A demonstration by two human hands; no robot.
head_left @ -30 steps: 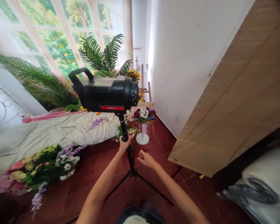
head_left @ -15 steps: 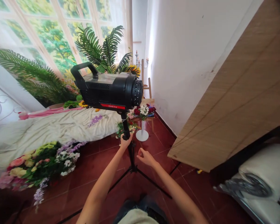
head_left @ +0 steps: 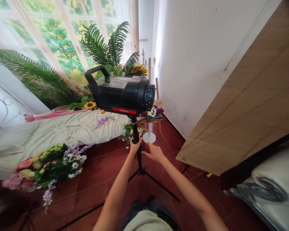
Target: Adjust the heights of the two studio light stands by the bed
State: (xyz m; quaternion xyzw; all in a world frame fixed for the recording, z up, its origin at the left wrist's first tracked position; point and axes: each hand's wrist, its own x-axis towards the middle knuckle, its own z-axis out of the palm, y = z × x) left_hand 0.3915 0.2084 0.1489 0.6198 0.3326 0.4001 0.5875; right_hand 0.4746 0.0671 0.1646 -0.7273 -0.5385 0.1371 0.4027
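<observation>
A black studio light (head_left: 121, 94) with a red label and a top handle sits on a black stand (head_left: 140, 160) whose legs spread over the floor. Just below the light, my left hand (head_left: 135, 146) is wrapped round the upper pole of the stand. My right hand (head_left: 154, 152) is at the right side of the pole, close to a joint under my left hand, with its fingers apart. Whether its fingertips touch the stand is hard to tell.
A bed with a cream cloth (head_left: 62, 128) lies to the left, with a flower arrangement (head_left: 43, 166) at its front. Behind the light are palm leaves (head_left: 114, 45) and a white round-based stand (head_left: 149, 137). A wooden panel (head_left: 236, 106) leans at the right.
My right hand has moved up and closer to the pole, and its curled fingers have opened. My left hand still holds the pole. The light appears further right in the view.
</observation>
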